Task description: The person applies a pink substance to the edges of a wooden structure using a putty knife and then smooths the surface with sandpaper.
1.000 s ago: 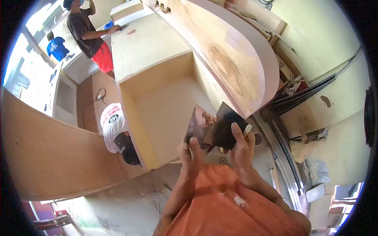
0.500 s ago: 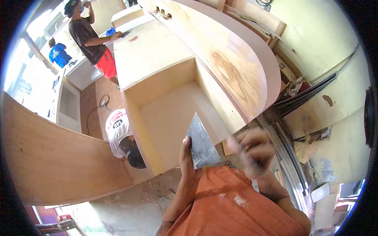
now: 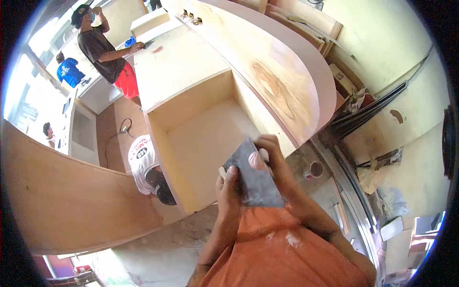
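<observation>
A flat grey putty plate (image 3: 258, 186), scuffed and streaked with whitish residue, is held up in front of my orange shirt. My left hand (image 3: 229, 189) grips its left edge, thumb on the front and fingers behind, with a pale wood-coloured bit (image 3: 222, 172) beside the thumb. At the upper right edge, my right hand (image 3: 275, 155) is closed around the plate, its fingers curled. A pinkish-white patch shows at its thumb on the plate's face; I cannot tell whether this is putty. Beyond the plate lies an open wooden box compartment (image 3: 191, 184) of the cabinet.
A long pale counter (image 3: 184, 62) runs away from me beside a curved wooden panel (image 3: 282, 81). One person in a white shirt (image 3: 143, 153) crouches left of the box; another in dark clothes (image 3: 100, 50) stands farther back. A tub (image 3: 313, 170) and long strips (image 3: 349, 182) are at right.
My right hand has come in from the right and closed on the plate's edge. The plate has turned and shifted slightly right. The tub on the right is now uncovered.
</observation>
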{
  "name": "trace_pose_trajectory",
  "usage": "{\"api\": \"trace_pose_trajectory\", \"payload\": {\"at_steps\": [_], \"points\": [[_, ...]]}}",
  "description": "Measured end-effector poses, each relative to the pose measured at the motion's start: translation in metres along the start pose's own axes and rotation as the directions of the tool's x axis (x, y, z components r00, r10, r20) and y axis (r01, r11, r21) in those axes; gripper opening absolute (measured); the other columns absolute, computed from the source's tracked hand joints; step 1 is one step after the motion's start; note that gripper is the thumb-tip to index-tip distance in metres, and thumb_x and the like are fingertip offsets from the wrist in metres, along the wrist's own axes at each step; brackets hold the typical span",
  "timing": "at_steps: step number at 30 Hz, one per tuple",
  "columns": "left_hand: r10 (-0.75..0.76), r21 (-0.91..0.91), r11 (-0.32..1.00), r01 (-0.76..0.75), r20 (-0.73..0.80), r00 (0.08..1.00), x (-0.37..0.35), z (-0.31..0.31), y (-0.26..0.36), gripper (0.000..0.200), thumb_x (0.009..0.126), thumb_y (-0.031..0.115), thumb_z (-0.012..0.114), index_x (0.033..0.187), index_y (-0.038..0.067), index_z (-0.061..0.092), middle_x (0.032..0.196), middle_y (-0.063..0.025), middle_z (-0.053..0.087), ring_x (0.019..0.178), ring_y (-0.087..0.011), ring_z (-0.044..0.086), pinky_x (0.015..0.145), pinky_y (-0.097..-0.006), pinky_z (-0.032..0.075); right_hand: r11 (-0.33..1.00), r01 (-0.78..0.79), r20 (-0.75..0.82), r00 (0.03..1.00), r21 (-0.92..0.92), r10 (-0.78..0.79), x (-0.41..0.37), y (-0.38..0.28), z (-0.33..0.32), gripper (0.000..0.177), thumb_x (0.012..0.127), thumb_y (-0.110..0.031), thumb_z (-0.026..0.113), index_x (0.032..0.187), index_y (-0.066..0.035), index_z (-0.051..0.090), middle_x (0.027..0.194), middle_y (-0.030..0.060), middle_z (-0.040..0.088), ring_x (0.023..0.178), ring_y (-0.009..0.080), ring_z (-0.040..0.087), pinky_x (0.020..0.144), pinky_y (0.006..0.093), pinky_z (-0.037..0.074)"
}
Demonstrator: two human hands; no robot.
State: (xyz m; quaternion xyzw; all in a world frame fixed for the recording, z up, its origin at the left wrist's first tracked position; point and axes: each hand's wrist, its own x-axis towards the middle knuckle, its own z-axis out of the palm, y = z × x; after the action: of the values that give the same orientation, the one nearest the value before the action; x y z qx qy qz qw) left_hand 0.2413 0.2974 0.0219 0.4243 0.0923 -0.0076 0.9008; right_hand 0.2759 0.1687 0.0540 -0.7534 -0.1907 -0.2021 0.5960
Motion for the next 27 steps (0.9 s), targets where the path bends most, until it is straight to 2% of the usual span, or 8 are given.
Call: {"api": "trace_pose_trajectory", "payload": {"at_steps": [2,4,12,14,18,21,24,27], "points": [[-0.019,-0.017,1.0,0.018,-0.043,0.999,-0.006,0.001,0.009,0.043,0.092,0.032,0.055,0.118,-0.002,0.051,0.111,-0.0086,0.056,0.096,-0.0177,0.056,0.087,-0.0329,0.045,0.989,-0.14,0.12,0.982,-0.047,0.144,-0.004,0.058,-0.026,0.028,0.086,-0.004,0.059,0.113,0.0,0.054,0.11,0.0128,0.057,0.104,0.0236,0.057,0.094,0.0346,0.044],[-0.016,-0.038,0.999,0.012,-0.096,0.995,-0.001,-0.001,0.015,0.043,0.092,0.032,0.055,0.119,-0.002,0.05,0.111,-0.0088,0.056,0.097,-0.0175,0.056,0.088,-0.0328,0.045,0.41,-0.499,0.081,0.704,0.763,0.706,-0.019,0.049,-0.038,0.033,0.089,-0.011,0.058,0.119,0.0,0.052,0.11,0.015,0.059,0.105,0.0264,0.059,0.094,0.0365,0.046],[0.034,0.02,0.999,-0.031,-0.176,0.984,-0.01,0.019,-0.016,0.042,0.093,0.033,0.055,0.117,-0.002,0.052,0.111,-0.0087,0.056,0.097,-0.0163,0.056,0.085,-0.0321,0.046,0.839,-0.508,0.01,0.854,-0.194,0.519,-0.034,0.094,-0.024,0.036,0.092,-0.036,0.058,0.089,-0.001,0.051,0.071,0.009,0.056,0.059,0.0206,0.059,0.058,0.0315,0.05],[0.003,0.014,1.0,0.0,-0.199,0.98,-0.017,0.023,-0.017,0.037,0.094,0.03,0.054,0.114,-0.002,0.054,0.11,-0.0076,0.057,0.097,-0.0156,0.055,0.085,-0.0314,0.046,0.425,-0.682,-0.097,0.465,0.595,0.88,0.004,0.039,-0.026,0.046,0.091,-0.044,0.058,0.11,-0.002,0.061,0.086,0.0054,0.06,0.072,0.0177,0.059,0.065,0.0289,0.048],[0.07,-0.078,0.992,-0.094,-0.272,0.96,-0.015,0.03,-0.028,0.034,0.094,0.029,0.055,0.111,0.0,0.054,0.108,-0.0059,0.057,0.097,-0.0144,0.055,0.086,-0.0314,0.045,0.873,-0.191,-0.112,0.957,0.448,0.267,-0.041,0.024,-0.042,0.038,0.093,-0.034,0.057,0.107,0.001,0.061,0.1,0.0127,0.065,0.087,0.0148,0.062,0.066,0.0313,0.054],[0.166,0.015,0.985,-0.172,-0.364,0.916,-0.019,0.053,-0.023,0.033,0.095,0.03,0.054,0.112,0.002,0.053,0.107,-0.0054,0.057,0.096,-0.0139,0.054,0.087,-0.0318,0.044,0.989,0.069,0.403,0.915,-0.13,-0.01,-0.055,0.095,-0.085,0.025,0.09,-0.021,0.061,0.105,-0.002,0.061,0.097,0.0112,0.065,0.079,0.0148,0.062,0.059,0.03,0.054],[0.251,0.076,0.967,-0.241,-0.411,0.876,-0.021,0.057,-0.03,0.035,0.096,0.032,0.052,0.113,0.002,0.052,0.106,-0.0053,0.057,0.096,-0.0141,0.054,0.087,-0.0324,0.044,0.696,-0.54,0.081,0.814,0.473,0.576,-0.045,0.043,-0.103,0.018,0.088,-0.011,0.061,0.104,-0.004,0.061,0.093,0.0099,0.065,0.072,0.0168,0.063,0.051,0.028,0.053],[0.271,0.21,0.959,-0.189,-0.495,0.826,-0.019,0.002,-0.077,0.037,0.097,0.033,0.049,0.115,0.0,0.051,0.107,-0.0072,0.058,0.095,-0.0173,0.055,0.086,-0.0322,0.045,0.573,-0.491,0.04,0.781,0.656,0.623,-0.031,0.022,-0.117,0.016,0.088,-0.011,0.059,0.103,-0.005,0.06,0.088,0.0073,0.066,0.065,0.0173,0.064,0.045,0.0265,0.051]]}}
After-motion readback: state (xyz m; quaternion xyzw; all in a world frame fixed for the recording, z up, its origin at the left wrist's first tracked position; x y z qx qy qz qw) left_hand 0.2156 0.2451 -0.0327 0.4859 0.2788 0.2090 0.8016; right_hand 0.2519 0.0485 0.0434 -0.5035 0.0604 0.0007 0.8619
